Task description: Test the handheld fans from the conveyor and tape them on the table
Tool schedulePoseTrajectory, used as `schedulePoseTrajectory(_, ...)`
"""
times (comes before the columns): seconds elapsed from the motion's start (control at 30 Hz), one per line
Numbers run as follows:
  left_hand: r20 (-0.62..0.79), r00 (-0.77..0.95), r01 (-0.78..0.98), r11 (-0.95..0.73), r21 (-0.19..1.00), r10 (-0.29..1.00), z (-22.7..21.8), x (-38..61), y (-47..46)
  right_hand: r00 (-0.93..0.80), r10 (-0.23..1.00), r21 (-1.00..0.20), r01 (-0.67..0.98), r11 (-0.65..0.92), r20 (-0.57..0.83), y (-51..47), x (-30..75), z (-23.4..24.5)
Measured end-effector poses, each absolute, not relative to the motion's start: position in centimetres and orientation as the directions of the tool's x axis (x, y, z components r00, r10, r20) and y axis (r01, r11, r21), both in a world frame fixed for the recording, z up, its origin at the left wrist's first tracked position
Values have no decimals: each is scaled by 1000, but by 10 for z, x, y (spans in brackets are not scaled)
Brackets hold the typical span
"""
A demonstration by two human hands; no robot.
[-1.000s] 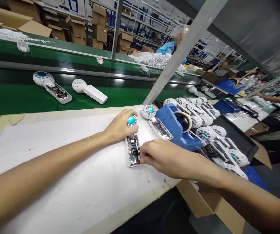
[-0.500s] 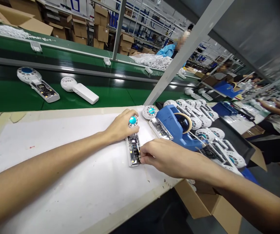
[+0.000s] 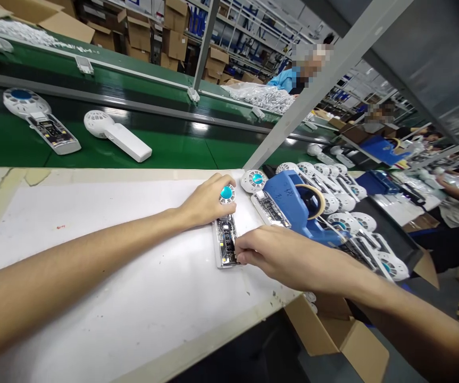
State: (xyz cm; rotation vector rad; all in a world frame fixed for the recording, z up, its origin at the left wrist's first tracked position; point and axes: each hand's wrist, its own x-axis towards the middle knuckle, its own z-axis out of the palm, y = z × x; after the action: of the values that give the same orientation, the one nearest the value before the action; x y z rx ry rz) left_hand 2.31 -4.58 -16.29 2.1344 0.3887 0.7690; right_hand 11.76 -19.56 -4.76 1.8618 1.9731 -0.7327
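Note:
A white handheld fan [image 3: 226, 242] lies on the white work surface, its handle uncovered so that a dark circuit board shows. Around its round head with a blue-green centre, the thumb and fingers of my left hand [image 3: 208, 201] are closed. My right hand [image 3: 273, 252] is closed in a pinch at the right edge of the handle, near its lower end. Whatever sits between those fingertips is hidden. Just right of my left hand lies a second fan [image 3: 271, 208] with its board showing, against a blue tape dispenser [image 3: 287, 199].
Several fans fill a black tray [image 3: 402, 229] at the right. A green conveyor [image 3: 181, 151] runs behind the table, carrying an open-handled fan [image 3: 53, 133] and a fan lying board-side down [image 3: 127, 141]. A metal post [image 3: 293, 114] slants up beside it. An open carton [image 3: 313, 330] stands below the table edge.
The view has shifted slightly, and the two fans on the conveyor appear farther left. Both hands keep their places on the fan, with no clear change in grip.

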Motion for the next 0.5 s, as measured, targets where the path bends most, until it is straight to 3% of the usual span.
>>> schedulePoseTrajectory(0.5, 373, 774, 30, -619, 785, 511, -162, 23, -46, -116, 840, -60, 993, 100, -530, -195, 111, -52)
